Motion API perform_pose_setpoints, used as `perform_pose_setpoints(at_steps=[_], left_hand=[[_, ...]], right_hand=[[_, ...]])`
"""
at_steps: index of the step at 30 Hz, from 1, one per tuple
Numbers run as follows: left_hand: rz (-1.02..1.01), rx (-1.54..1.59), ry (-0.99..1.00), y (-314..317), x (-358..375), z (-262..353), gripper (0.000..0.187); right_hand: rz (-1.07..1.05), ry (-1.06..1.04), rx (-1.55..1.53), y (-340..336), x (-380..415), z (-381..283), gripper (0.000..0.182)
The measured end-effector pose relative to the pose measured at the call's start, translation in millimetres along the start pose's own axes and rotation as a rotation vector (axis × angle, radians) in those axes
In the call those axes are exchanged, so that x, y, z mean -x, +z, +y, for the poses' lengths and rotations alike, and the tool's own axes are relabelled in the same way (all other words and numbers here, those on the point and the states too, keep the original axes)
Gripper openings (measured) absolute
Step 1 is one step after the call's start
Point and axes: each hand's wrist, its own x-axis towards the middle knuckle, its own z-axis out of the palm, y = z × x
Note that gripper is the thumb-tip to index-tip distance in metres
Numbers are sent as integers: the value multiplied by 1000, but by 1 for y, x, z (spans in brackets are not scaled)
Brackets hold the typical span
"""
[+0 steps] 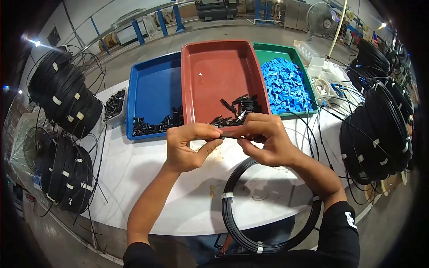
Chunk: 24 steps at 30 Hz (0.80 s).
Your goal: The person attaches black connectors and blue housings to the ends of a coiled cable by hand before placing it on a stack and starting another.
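My left hand (187,145) and my right hand (263,136) meet over the white table (147,187), just in front of the red tray (219,71). Both pinch the end of a thin black cable (229,136) with a small black part on it, held between the fingertips. The cable belongs to a black coil (232,219) bound with white tape, which lies at the table's near edge under my right forearm. A pile of small black parts (239,109) lies in the red tray's near end.
A blue tray (152,89) with black parts (154,126) sits left of the red one. A green tray (279,51) holds several blue pieces (286,85). A small white bin (114,105) holds black parts. Stacked cable coils stand left (67,98) and right (380,129).
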Motion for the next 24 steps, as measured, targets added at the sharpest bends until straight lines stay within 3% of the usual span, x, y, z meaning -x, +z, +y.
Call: perform_pose_setpoints(at_steps=[6, 12, 16, 18, 19, 21, 24], left_hand=[[-66, -187, 134, -6, -8, 8, 17], [-104, -228, 56, -5, -6, 14, 15], [-142, -244, 120, 2, -9, 17, 18], [-74, -327, 192, 6, -8, 17, 27], [-72, -329, 193, 7, -9, 20, 27], [-53, -245, 4, 8, -12, 30, 31], [-72, -172, -83, -3, -9, 24, 30]], right_hand=[[-41, -28, 7, -5, -1, 1, 19], [-126, -73, 148, -10, -1, -4, 18], [-122, -21, 184, -3, -2, -7, 19], [-3, 149, -124, 4, -3, -6, 22], [-4, 146, -123, 5, -3, -5, 22], [47, 132, -110, 5, -3, 0, 25], [37, 90, -85, 3, -3, 7, 26]])
